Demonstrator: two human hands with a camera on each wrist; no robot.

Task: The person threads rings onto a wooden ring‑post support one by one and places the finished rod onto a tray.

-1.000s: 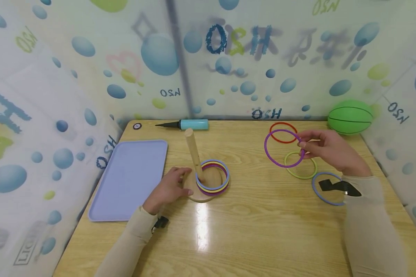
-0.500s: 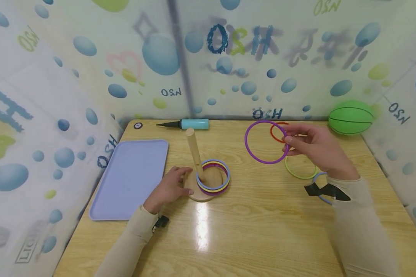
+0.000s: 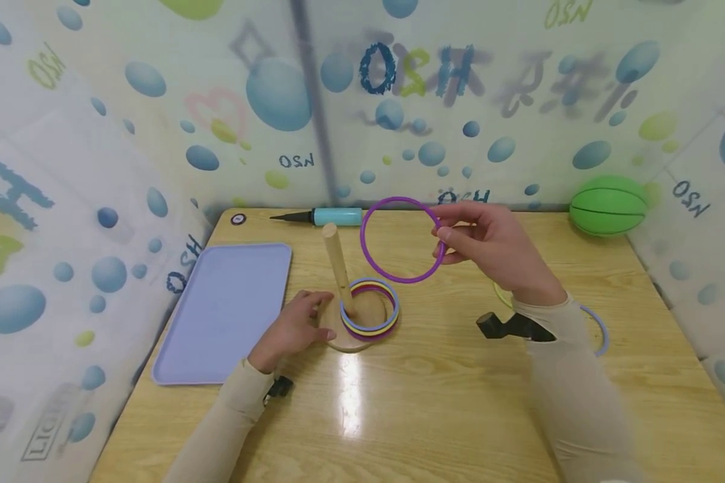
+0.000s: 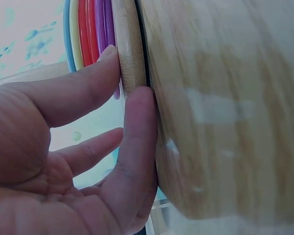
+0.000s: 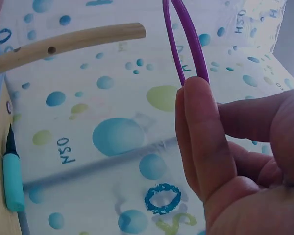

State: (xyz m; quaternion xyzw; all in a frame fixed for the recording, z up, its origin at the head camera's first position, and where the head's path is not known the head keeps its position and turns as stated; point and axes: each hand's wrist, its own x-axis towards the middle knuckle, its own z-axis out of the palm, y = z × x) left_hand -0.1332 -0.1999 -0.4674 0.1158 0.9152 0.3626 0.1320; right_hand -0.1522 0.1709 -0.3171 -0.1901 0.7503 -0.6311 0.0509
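My right hand (image 3: 468,235) pinches a purple ring (image 3: 402,239) in the air, just right of the wooden peg (image 3: 337,265) and above its round base (image 3: 344,342). In the right wrist view the purple ring (image 5: 183,39) sticks up from my fingertips (image 5: 198,112), with the peg (image 5: 68,41) beyond it. My left hand (image 3: 296,322) holds the base's edge on the left; thumb and finger (image 4: 137,127) press on the base (image 4: 130,49). Several rings (image 3: 370,308) are stacked around the peg, blue on top.
A lilac tray (image 3: 229,308) lies at the left. A teal air pump (image 3: 329,216) lies at the table's back edge, and a green ball (image 3: 608,204) sits at the back right. A yellow-green ring (image 3: 500,293) and a blue ring (image 3: 598,329) lie partly hidden behind my right arm.
My right hand has carried the purple ring up and leftward from the loose rings at the right to beside the peg's top. The left hand has stayed on the base.
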